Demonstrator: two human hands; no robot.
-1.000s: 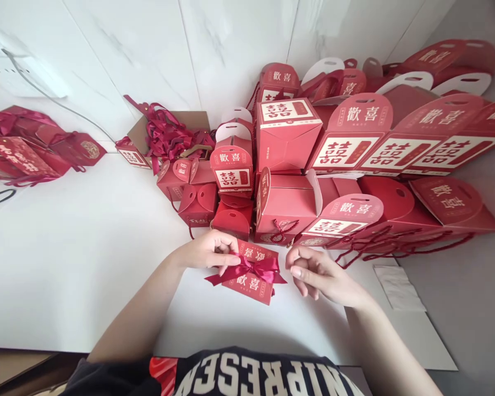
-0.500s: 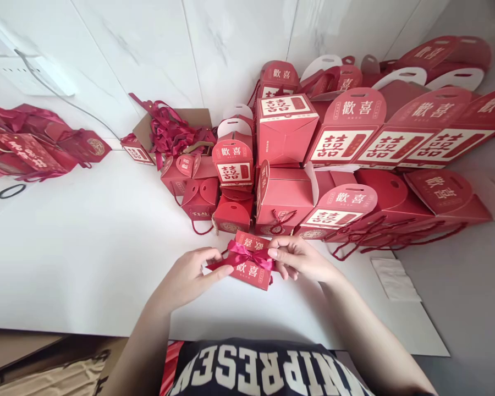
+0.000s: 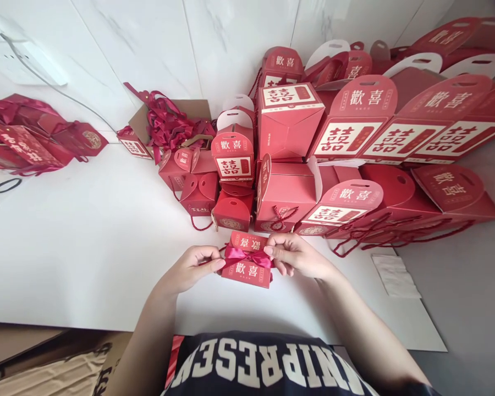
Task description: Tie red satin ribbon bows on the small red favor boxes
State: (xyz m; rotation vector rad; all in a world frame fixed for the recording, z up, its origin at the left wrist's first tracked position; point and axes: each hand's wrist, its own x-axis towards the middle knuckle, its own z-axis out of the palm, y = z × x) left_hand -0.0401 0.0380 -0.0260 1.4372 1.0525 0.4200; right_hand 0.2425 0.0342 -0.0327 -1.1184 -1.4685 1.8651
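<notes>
In the head view, the small red box (image 3: 247, 273) lies on the white counter (image 3: 107, 247) between the two hands, in front of the stacked boxes, with a dark pink ribbon (image 3: 241, 255) tied across its top; the ribbon covers the middle of the lid, and the box's underside is out of sight. The left hand (image 3: 197, 267) has thumb and fingers closed on the ribbon at the box's left edge, though the fingertips hide just how much they pinch. The right hand (image 3: 297, 256) is clamped on the ribbon's other side, its fingers covering the box's right edge and part of the bow, whose knot is hard to make out. Behind stand large boxes (image 3: 350, 137), overlapping so that the rear ones show little more than handles, and the rightmost are cut off by the frame. Red cords (image 3: 396, 228) tangle before them. A carton (image 3: 197, 108) brims with loose ribbons (image 3: 169, 127), its front partly hidden by smaller boxes (image 3: 200, 192). At far left, a red pile (image 3: 28, 146) runs out of frame, its pieces hard to separate. The lettering on the shirt (image 3: 268, 363) is upside down and cut off below.
</notes>
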